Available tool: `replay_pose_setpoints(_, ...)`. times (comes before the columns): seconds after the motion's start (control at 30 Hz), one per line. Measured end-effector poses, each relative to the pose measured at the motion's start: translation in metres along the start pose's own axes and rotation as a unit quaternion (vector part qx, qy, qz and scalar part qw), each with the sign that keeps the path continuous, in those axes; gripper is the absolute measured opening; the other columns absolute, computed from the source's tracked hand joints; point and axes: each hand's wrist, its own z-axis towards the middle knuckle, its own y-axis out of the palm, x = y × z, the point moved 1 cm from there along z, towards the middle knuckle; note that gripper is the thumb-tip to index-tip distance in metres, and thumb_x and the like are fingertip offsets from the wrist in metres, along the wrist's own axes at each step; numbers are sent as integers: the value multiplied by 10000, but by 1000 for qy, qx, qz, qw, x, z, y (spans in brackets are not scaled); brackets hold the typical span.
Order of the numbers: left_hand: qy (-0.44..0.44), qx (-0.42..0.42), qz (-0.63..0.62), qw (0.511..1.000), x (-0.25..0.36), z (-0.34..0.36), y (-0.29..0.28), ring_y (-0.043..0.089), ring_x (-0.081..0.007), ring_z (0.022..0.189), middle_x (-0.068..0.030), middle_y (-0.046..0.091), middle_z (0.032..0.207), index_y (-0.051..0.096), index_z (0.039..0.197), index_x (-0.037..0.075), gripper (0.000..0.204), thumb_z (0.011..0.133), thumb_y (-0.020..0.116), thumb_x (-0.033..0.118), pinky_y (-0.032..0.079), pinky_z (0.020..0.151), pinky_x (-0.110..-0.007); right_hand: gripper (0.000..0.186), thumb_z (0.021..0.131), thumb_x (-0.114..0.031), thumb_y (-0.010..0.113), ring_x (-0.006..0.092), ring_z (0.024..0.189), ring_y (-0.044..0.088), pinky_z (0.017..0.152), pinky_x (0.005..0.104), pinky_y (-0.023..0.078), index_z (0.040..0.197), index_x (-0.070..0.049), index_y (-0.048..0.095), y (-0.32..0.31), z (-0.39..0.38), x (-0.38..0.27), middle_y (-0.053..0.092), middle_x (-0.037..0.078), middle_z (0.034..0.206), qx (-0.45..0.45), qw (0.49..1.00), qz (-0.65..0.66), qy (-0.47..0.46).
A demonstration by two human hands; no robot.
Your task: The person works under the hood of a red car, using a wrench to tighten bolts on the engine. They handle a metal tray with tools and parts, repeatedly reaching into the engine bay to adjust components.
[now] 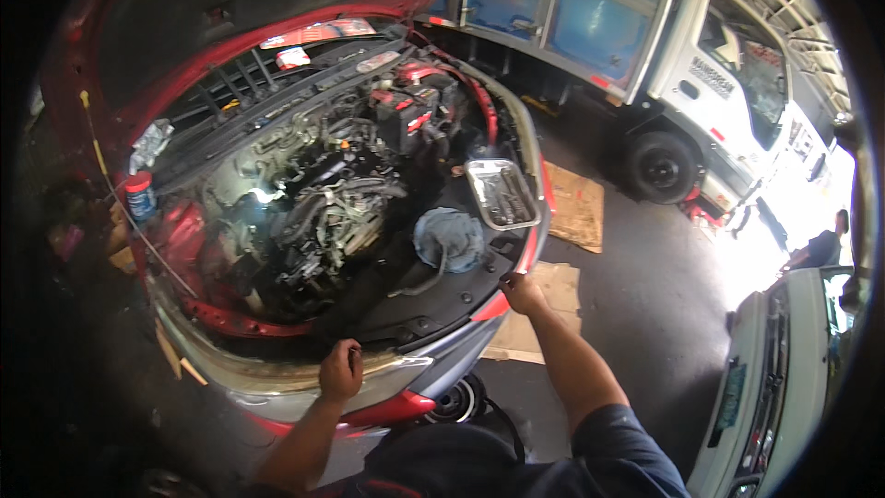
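A red car's engine bay lies open before me, with the bare engine (341, 221) at its middle. My left hand (341, 371) is at the car's front edge, by the headlight (392, 376). Its fingers are curled closed; whatever they may hold is hidden. Farther right, my right hand (523, 293) is at the edge of the black plastic cover (452, 300), its fingers bent inward and their contents hidden. Between the hands and the engine, a crumpled blue-grey cloth (447, 238) lies on the cover. Just beyond it, a metal tray (503, 194) holds several tools.
The raised hood (230, 9) hangs over the bay, near a thin prop rod (111, 180). A red-and-blue can (140, 195) stands on the left side. Flattened cardboard (573, 207) covers some floor. A truck (710, 83) and a pale vehicle (784, 378) stand to the right; a person (820, 247) is beyond.
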Motion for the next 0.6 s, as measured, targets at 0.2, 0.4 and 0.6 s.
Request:
replay_pose_setpoints(0.2,-118,70,-145,980,-28,-5,0,492,-151,647,-63,510,745,532,884,23,78,831,477,38,406,610,-285,269,848,-246,576,385,989,641,871,459,509,995,-43,673,-22,143,-20,665,238,1002,89,993,-62,37)
replay_pose_setpoints(0.4,-243,236,-171,925,10,-45,26,400,-115,616,-6,420,655,486,769,23,153,889,451,112,339,572,-277,301,854,-234,547,351,1021,655,897,434,518,1050,-56,688,-25,250,-26,674,191,1090,-57,969,-240,15)
replay_pose_setpoints(0.6,-253,216,-182,925,125,4,129,404,-120,616,-11,438,639,504,732,47,310,963,471,251,314,545,-295,439,814,-362,586,385,974,659,881,431,517,1002,21,687,-28,289,-4,672,254,1025,-91,993,-79,-1)
